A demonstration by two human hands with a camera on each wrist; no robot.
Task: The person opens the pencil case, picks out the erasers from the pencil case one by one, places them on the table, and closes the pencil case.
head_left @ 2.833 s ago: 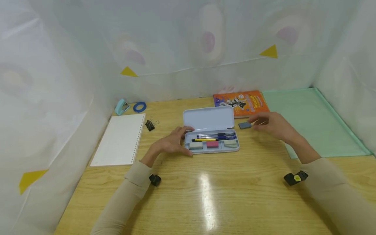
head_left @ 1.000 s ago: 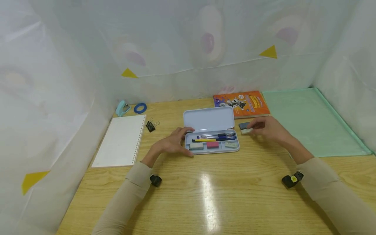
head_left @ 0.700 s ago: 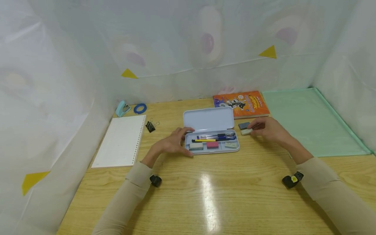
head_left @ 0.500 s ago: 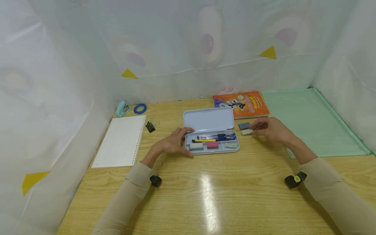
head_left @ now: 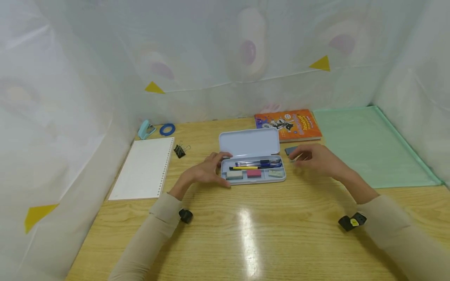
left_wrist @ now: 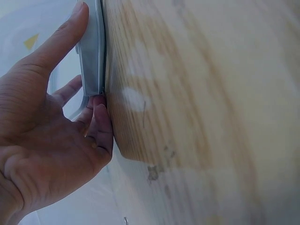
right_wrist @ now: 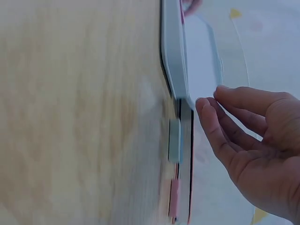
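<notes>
In the head view a pale blue pencil case (head_left: 249, 142) lies with its lid open. My left hand (head_left: 207, 170) grips its left end, thumb at the front edge and fingers behind. Inside are several pens (head_left: 260, 162), a whitish eraser (head_left: 234, 175), a pink eraser (head_left: 254, 173) and a pale eraser (head_left: 275, 173). My right hand (head_left: 318, 160) hovers right of the case, holding nothing. Beneath its fingers lies a grey-blue eraser (head_left: 290, 150). The right wrist view shows a pale eraser (right_wrist: 175, 140) and a pink block (right_wrist: 174, 198) on the table, beyond the case's corner.
An orange book (head_left: 299, 125) lies behind the case. A green translucent mat (head_left: 372, 152) covers the right rear. To the left are a notebook (head_left: 142, 168), a binder clip (head_left: 180, 151), a blue tape roll (head_left: 167, 129) and a light blue stapler (head_left: 145, 129). Plastic sheeting surrounds the table.
A pale eraser went from the case's right compartment to the table beside the grey-blue eraser. My right hand let go of it and moved left toward the case. The left hand stayed put.
</notes>
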